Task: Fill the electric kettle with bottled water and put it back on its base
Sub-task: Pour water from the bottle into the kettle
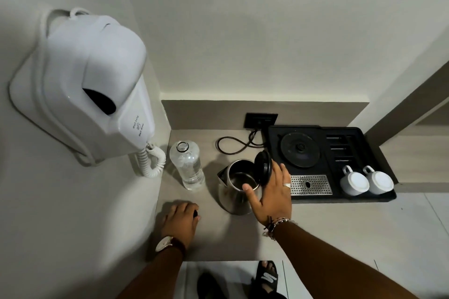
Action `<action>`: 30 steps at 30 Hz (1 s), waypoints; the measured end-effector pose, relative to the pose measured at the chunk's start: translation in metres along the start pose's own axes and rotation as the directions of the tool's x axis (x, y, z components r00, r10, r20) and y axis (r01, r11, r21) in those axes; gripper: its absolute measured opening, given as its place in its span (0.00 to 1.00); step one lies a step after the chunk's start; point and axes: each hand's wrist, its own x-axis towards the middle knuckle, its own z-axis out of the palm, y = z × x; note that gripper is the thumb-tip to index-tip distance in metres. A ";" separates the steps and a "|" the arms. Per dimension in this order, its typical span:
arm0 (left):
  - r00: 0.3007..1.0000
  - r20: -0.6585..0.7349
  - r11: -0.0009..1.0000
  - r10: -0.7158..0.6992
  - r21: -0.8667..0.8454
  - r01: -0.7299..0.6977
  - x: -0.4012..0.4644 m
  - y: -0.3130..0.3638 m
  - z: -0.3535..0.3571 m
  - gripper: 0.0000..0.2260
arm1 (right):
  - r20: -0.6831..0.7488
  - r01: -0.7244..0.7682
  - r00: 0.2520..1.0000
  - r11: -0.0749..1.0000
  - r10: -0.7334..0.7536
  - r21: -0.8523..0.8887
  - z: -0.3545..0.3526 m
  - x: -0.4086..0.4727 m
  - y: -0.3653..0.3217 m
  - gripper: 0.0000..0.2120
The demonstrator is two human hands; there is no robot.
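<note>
A steel electric kettle (230, 201) stands on the grey counter with its black lid (263, 167) flipped up and its inside showing. My right hand (272, 194) lies over the kettle's handle side, fingers spread, thumb at the rim; the handle is hidden beneath it. Left of the kettle stands a clear water bottle (187, 165), uncapped and partly filled. My left hand (181, 222) rests on the counter in front of the bottle, curled around a small dark cap (195, 213). The round kettle base (300, 149) sits bare in the black tray to the right.
The black tray (340, 198) also holds a metal drip grille and two upturned white cups (354, 182). A black cord (233, 145) loops from the wall socket (261, 120). A white wall hair dryer (80, 87) juts out at the left above the bottle.
</note>
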 end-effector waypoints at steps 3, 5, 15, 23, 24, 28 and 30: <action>0.999 0.039 1.000 -0.001 0.006 0.001 0.001 -0.003 0.006 0.14 | 0.001 0.005 1.000 0.994 -0.004 -0.110 0.003 0.000 0.000 0.51; 0.999 0.044 1.000 0.004 -0.006 -0.004 0.001 -0.006 0.009 0.13 | 0.001 0.015 1.000 0.989 -0.015 -0.149 0.005 0.001 0.001 0.52; 0.897 -0.369 0.805 -0.245 -0.593 -0.024 -0.013 0.032 -0.047 0.48 | 0.077 0.076 0.996 0.944 -0.054 -0.322 0.005 0.004 0.005 0.53; 0.891 -0.363 0.574 -0.273 -0.805 -0.152 0.038 0.039 -0.087 0.53 | 0.108 0.171 0.983 0.950 -0.147 -0.261 -0.004 -0.012 0.015 0.52; 0.885 -0.362 0.572 -0.292 -0.808 -0.142 0.044 0.039 -0.086 0.51 | 0.122 0.185 0.980 0.943 -0.156 -0.278 -0.004 -0.014 0.017 0.52; 0.832 -0.367 0.530 -0.416 -0.841 -0.106 0.060 0.047 -0.079 0.40 | 0.134 0.176 0.981 0.933 -0.140 -0.314 0.000 -0.013 0.017 0.51; 0.814 -0.366 0.545 -0.451 -0.835 -0.074 0.060 0.052 -0.079 0.36 | 0.104 0.168 0.984 0.936 -0.143 -0.309 0.004 -0.014 0.015 0.49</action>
